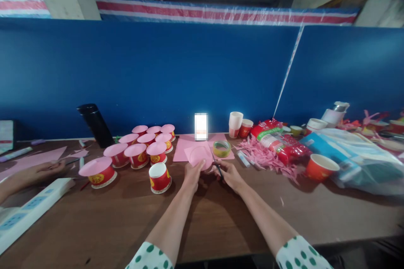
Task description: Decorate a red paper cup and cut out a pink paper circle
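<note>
While one hand pinches the paper, the other holds scissors at its edge

As I look over the dark brown surface (202,227), the left hand (192,175) has its fingers (202,163) closed on the near edge of a pink paper piece (198,154). Most of the piece reaches out beyond those fingertips, and a round outline shows on it. Just to its right, the right hand (232,175) grips the black handles of a pair of scissors (220,171); the blades point away from the person, along the paper's right edge. Whether they are parted, I cannot tell from where I stand.

Beyond the hands lies a larger pink sheet (180,150), with a roll of tape (221,149) on its right part and a bright upright screen (201,127) at its back. Near the left hand stands a red cup (160,178), its wide rim down and its white end bare. Further left, more red cups (138,160) carry pink discs (135,149). Pink paper shreds (268,157) spread to the right, beside a red plastic packet (292,151). At far left, a co-worker's hand (50,170) rests near a white power strip (34,210).
</note>
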A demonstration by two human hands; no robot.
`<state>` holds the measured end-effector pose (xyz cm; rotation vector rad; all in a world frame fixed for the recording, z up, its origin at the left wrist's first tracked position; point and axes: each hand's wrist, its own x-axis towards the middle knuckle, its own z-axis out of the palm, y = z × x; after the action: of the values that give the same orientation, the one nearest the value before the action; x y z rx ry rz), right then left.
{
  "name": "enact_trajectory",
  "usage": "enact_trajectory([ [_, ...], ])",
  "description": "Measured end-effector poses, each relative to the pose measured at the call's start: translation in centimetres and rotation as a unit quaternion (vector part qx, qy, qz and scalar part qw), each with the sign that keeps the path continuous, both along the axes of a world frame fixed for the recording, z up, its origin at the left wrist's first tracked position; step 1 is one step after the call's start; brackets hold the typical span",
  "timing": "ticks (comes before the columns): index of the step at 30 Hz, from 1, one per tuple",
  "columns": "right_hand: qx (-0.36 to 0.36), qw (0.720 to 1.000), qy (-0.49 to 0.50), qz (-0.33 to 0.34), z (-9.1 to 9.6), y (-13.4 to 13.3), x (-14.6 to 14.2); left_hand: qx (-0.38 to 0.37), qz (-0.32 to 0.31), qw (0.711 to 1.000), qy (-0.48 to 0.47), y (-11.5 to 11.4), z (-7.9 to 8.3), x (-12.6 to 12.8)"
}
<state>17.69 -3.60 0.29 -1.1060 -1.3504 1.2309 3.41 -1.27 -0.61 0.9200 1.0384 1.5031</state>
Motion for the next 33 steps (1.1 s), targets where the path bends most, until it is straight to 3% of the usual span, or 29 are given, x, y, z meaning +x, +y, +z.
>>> enact_trajectory([
  [33, -0.013, 1.0, 0.015, -0.016, 0.47, -0.27, -0.26, 0.002, 0.009, 1.0, -0.018, 0.12, 0.0, 0.01],
])
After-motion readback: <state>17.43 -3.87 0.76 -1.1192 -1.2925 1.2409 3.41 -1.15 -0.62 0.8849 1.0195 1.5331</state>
